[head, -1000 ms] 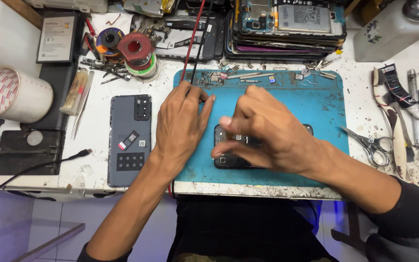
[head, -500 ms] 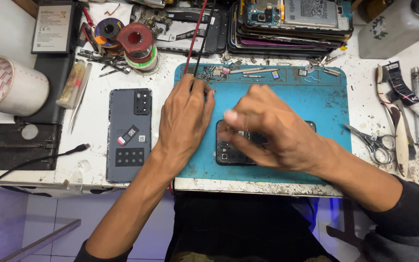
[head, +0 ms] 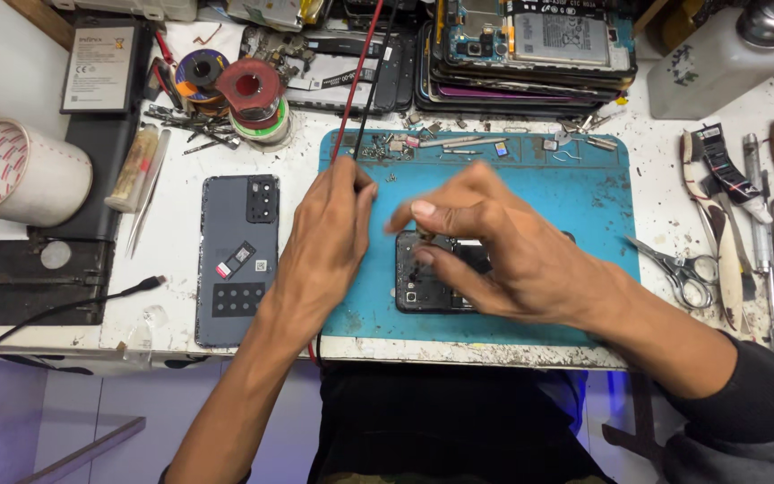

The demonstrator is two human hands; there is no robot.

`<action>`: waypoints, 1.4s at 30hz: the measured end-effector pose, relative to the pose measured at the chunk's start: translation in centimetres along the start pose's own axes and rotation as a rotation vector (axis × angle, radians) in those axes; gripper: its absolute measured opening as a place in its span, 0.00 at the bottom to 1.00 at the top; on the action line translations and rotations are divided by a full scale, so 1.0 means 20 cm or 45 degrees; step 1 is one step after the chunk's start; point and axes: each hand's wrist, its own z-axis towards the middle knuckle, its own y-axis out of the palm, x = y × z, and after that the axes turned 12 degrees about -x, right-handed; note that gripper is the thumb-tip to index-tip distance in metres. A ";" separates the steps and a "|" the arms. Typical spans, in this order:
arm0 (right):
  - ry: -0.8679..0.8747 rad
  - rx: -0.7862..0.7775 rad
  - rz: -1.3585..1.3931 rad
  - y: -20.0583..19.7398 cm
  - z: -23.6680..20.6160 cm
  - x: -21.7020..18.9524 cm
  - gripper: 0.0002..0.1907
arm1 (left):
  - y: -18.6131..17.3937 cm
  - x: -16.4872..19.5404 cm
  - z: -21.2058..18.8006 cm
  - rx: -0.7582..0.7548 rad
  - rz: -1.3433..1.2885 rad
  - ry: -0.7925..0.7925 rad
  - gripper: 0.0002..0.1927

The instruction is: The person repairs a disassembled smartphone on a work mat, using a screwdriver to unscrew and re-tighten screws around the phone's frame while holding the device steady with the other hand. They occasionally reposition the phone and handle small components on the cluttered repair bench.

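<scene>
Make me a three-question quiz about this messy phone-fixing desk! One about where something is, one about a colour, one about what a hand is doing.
1. Where does the grey back cover lie?
A. left of the mat
B. on the mat
C. on the stacked phones

2. What colour is the mat?
A. red
B. blue
C. yellow

3. What is the right hand doing?
A. holding scissors
B. resting off the table
C. covering the opened phone

Answers: 1 A, it lies on the white table beside the left hand. 2 B, the surface is blue. 3 C, fingers spread over it.
</scene>
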 end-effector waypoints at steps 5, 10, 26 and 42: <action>0.040 0.063 -0.068 0.00 0.01 0.01 0.43 | -0.02 0.02 -0.02 0.018 -0.172 -0.093 0.09; 0.030 -0.017 0.133 0.01 -0.01 0.03 0.40 | -0.03 0.04 -0.04 0.066 -0.194 -0.085 0.13; 0.013 0.047 -0.307 0.01 -0.03 0.00 0.53 | 0.01 0.15 -0.30 0.244 -0.250 -0.143 0.19; 0.230 0.117 0.269 -0.02 0.04 -0.02 0.47 | 0.06 0.12 -0.43 0.354 -0.328 0.105 0.21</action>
